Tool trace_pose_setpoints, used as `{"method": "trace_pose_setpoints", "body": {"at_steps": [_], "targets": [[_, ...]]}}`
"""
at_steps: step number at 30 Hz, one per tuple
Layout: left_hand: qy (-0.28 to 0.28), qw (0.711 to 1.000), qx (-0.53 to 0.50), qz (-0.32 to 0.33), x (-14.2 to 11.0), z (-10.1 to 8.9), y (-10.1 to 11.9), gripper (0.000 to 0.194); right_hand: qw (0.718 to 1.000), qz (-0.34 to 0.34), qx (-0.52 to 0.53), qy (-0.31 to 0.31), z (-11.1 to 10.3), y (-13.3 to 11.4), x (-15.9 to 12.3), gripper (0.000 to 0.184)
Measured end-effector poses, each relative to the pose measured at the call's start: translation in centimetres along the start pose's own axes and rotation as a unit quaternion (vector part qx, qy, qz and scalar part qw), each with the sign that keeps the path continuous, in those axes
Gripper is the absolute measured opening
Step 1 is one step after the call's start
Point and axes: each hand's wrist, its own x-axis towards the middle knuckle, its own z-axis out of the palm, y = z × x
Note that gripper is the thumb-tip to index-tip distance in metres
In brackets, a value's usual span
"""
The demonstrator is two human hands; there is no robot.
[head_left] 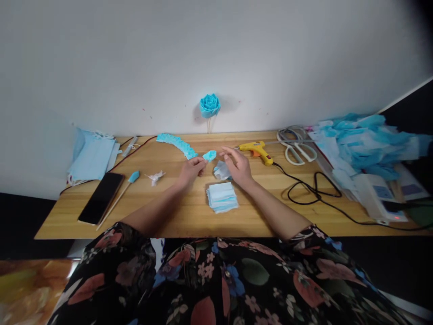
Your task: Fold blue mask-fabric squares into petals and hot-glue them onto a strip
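My left hand [194, 170] pinches a small folded blue fabric petal [210, 155] between thumb and fingers above the middle of the table. Just right of it, my right hand [237, 167] has its fingers stretched out and apart, with nothing visible in them. Its fingertips are close to the nozzle of a yellow glue gun [253, 147] lying on its side. Partly under my right hand lies a crumpled whitish piece of mask fabric [222, 170]. Nearer me is a stack of cut pale blue fabric squares [222, 197]. A curved row of folded blue petals [177, 144] lies behind my left hand.
A blue fabric rose [210, 106] on sticks stands against the wall. Left are a phone [101, 198], a blue-tipped stick [118, 198] and stacked masks [93, 155]. Right are scissors [299, 153], a black cord [316, 194], a power strip [377, 196] and heaped blue fabric [365, 144].
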Motion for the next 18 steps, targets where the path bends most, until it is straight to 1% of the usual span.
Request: {"method": "trace_pose_setpoints", "body": {"at_steps": [1,4,7,9,13,16,18], "targets": [[-0.003,1.0,-0.012,0.001,0.2,0.4,0.2,0.028,1.0,0.006,-0.001,0.001,0.1,0.0,0.0,0.031],[-0.02,0.998,-0.024,0.05,0.8,1.7,0.4,0.029,0.999,0.032,0.003,0.003,0.2,0.0,-0.1,0.033],[0.005,0.997,-0.015,0.078,1.0,2.5,-0.2,0.031,0.999,0.051,0.013,0.013,0.2,0.0,-0.1,0.037],[0.02,0.996,-0.013,0.087,1.1,2.5,-0.7,0.031,0.998,0.057,0.015,0.019,0.1,-0.1,-0.1,0.04],[0.006,0.995,-0.022,0.1,1.3,1.8,-1.4,0.029,0.998,0.057,0.003,0.032,-0.3,-0.2,0.2,0.04],[0.002,0.994,-0.038,0.107,1.5,1.4,-1.6,0.026,0.997,0.059,-0.003,0.051,-0.9,-0.3,1.0,0.04],[-0.002,0.993,-0.041,0.109,1.6,1.3,-1.7,0.024,0.997,0.057,0.009,0.052,-1.1,-0.4,1.7,0.04]]}}
